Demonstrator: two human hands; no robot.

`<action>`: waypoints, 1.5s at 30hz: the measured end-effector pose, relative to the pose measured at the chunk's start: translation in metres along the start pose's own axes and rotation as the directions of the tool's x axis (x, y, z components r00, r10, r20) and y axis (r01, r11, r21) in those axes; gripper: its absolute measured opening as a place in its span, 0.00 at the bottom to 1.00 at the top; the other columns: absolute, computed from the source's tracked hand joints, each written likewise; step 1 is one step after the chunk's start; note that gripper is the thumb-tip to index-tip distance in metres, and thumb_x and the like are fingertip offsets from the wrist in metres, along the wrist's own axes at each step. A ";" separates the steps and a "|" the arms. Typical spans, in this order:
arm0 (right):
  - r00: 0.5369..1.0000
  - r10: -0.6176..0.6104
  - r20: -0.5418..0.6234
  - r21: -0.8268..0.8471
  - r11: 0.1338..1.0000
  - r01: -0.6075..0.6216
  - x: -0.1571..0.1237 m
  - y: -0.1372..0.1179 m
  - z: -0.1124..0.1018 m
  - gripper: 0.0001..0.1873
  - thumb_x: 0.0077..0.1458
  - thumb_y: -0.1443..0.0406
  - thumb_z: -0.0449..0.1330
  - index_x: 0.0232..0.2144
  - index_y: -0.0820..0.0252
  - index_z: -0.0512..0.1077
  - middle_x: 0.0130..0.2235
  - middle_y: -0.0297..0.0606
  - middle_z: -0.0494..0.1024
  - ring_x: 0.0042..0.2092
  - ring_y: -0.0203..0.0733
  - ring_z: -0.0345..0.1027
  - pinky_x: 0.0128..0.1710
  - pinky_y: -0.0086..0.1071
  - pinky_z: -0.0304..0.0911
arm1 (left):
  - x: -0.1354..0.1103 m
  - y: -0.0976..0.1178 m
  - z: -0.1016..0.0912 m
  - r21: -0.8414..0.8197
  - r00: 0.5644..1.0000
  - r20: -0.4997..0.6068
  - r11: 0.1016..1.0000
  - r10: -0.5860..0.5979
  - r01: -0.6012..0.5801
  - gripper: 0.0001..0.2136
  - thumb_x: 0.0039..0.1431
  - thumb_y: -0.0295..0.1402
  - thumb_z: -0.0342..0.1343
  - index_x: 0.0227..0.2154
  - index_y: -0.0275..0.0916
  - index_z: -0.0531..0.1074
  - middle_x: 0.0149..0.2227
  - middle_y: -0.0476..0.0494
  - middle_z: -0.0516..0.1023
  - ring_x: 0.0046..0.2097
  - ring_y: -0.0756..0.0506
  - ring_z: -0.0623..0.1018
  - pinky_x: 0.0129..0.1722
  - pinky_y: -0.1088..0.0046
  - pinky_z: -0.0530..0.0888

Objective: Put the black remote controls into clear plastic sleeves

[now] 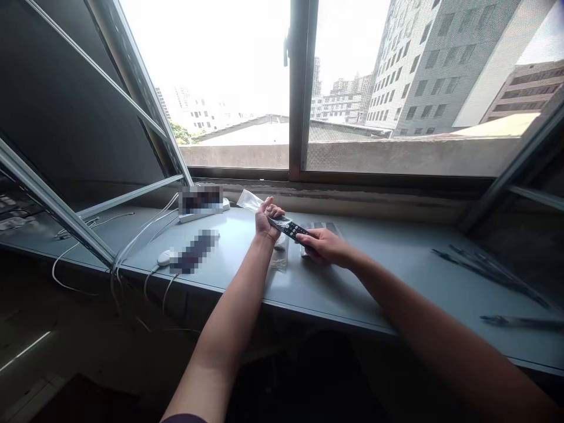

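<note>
Above the shelf, a black remote control (291, 228) with pale buttons slants between my two hands. My right hand (325, 245) grips its near end, thumb on top. My left hand (268, 220) is closed at the far end, fingers curled, around a clear plastic sleeve (249, 200) that sticks out behind it to the left. The far tip of the remote lies against this hand, with shiny film over it; how far the sleeve covers it is hard to tell. Under the hands lies another clear plastic bag (279, 259). Partly hidden behind my right hand are flat grey pieces (318, 227).
The grey shelf (374, 294) runs below a window. Left stand a white power strip (200, 210), a white round charger (164, 257) and a blurred-out dark object (194, 252), with white cables hanging over the edge. Metal frames (132, 100) flank both sides; dark thin rods (493, 273) lie right.
</note>
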State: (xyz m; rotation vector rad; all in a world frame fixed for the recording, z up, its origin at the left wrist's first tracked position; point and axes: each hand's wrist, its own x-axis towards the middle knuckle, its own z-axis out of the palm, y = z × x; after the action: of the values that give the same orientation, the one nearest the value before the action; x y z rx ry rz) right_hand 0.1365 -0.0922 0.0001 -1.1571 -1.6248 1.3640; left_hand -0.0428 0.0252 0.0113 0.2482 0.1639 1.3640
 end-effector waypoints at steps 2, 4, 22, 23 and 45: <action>1.000 0.006 0.010 -0.017 1.000 -0.006 0.000 0.001 0.002 0.30 0.62 0.37 0.67 0.33 0.54 0.65 0.20 0.25 0.70 0.17 0.30 0.55 0.13 0.25 0.46 | -0.001 -0.004 0.000 0.002 0.999 0.023 1.000 -0.023 0.023 0.10 0.72 0.24 0.61 0.34 0.40 0.67 0.23 0.61 0.57 0.19 0.58 0.58 0.22 0.82 0.62; 1.000 -0.001 -0.004 -0.036 0.999 0.001 0.000 0.003 0.005 0.32 0.62 0.35 0.66 0.34 0.54 0.64 0.20 0.26 0.70 0.18 0.31 0.56 0.15 0.26 0.47 | -0.003 -0.008 0.001 0.002 0.998 0.039 0.999 -0.050 0.050 0.08 0.73 0.24 0.59 0.36 0.39 0.68 0.23 0.61 0.57 0.19 0.58 0.58 0.22 0.82 0.62; 0.999 -0.019 -0.030 0.096 0.995 0.021 0.001 0.001 0.013 0.30 0.61 0.39 0.70 0.33 0.55 0.66 0.24 0.29 0.73 0.19 0.30 0.57 0.18 0.26 0.49 | -0.017 -0.031 0.013 0.105 0.985 0.084 0.985 -0.148 0.139 0.06 0.70 0.24 0.62 0.39 0.40 0.71 0.23 0.60 0.57 0.20 0.57 0.58 0.20 0.81 0.61; 1.000 -0.007 -0.015 0.098 0.995 0.009 0.000 0.001 0.012 0.30 0.60 0.39 0.70 0.32 0.56 0.66 0.24 0.30 0.73 0.19 0.29 0.56 0.17 0.26 0.48 | -0.016 -0.029 0.012 0.092 0.986 0.088 0.987 -0.143 0.134 0.06 0.70 0.24 0.62 0.39 0.39 0.71 0.23 0.60 0.57 0.19 0.57 0.58 0.20 0.81 0.60; 0.990 0.004 -0.142 0.285 0.958 0.036 0.006 0.006 0.015 0.29 0.63 0.59 0.76 0.58 0.60 0.68 0.31 0.40 0.86 0.28 0.42 0.80 0.24 0.29 0.74 | -0.017 -0.034 0.010 0.194 0.979 0.129 0.972 -0.159 0.133 0.03 0.69 0.25 0.63 0.39 0.37 0.74 0.23 0.59 0.59 0.20 0.57 0.59 0.20 0.81 0.61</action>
State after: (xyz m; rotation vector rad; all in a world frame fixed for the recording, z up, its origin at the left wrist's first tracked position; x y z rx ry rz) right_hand 0.1212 -0.0916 -0.0087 -1.0388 -1.2843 1.4188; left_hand -0.0111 0.0016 0.0116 0.4796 0.1845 1.1802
